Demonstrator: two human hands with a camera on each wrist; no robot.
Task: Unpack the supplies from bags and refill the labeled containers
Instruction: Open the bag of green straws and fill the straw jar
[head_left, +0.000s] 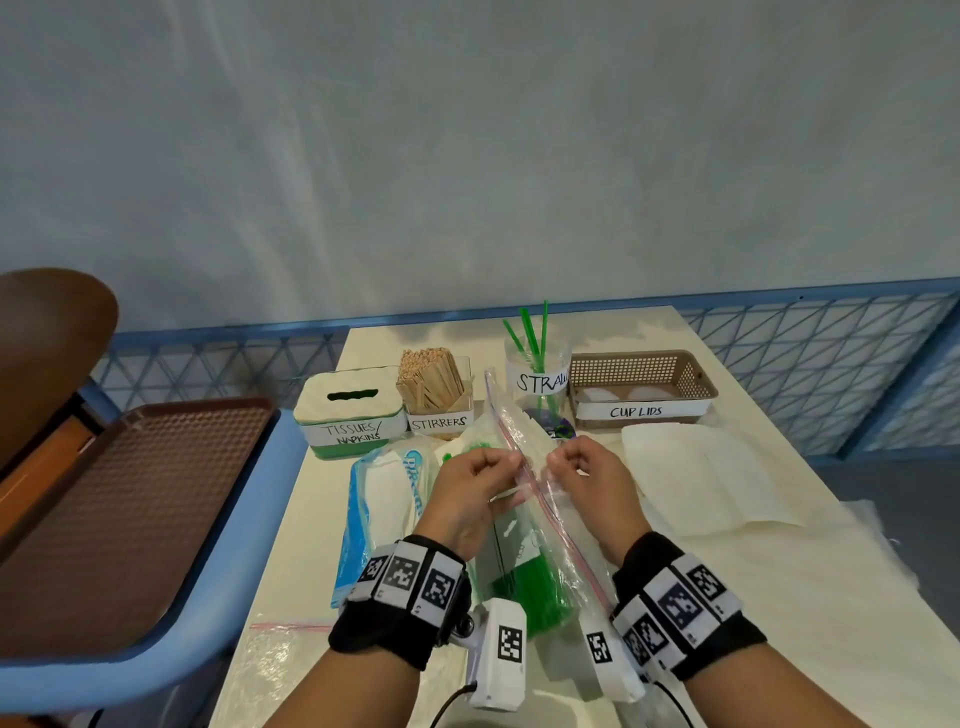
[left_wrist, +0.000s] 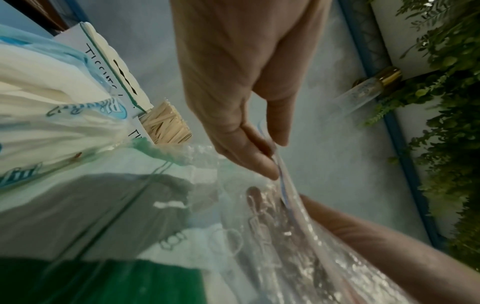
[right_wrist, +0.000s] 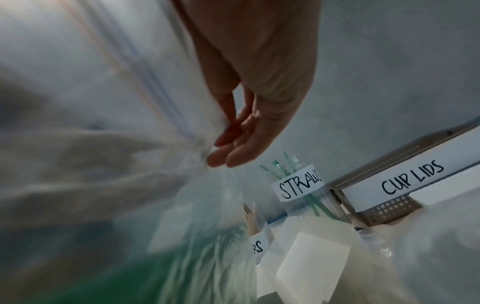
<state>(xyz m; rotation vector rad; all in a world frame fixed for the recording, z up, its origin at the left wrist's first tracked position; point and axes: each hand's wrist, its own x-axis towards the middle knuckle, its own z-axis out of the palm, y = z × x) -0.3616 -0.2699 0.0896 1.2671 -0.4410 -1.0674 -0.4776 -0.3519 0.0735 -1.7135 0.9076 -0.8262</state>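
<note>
Handwriting in black marker names each container along the far side of the cream table: "TISSUES/ NAPKINS" on the white and green tissue box, "STIRRERS" on the clear holder packed with wooden sticks, "STRAW…" on the clear jar with a few green straws standing in it, the last letter cut off in the head view, and "CUP LIDS" on the brown mesh basket, where white lids lie inside. Nearer the person, both hands hold up a clear zip bag with a red and blue seal strip; a bundle of green straws sits in its lower part. The left hand has its fingers curled and pinches the bag's top edge between thumb and fingertips, and the right hand pinches the opposite lip just beside it, fingers curled likewise, the two hands close together over the seal. Left of the bag lies a blue and white tissue pack with blue brand lettering too blurred to read. To the right a flat white paper bag rests on the table.
</note>
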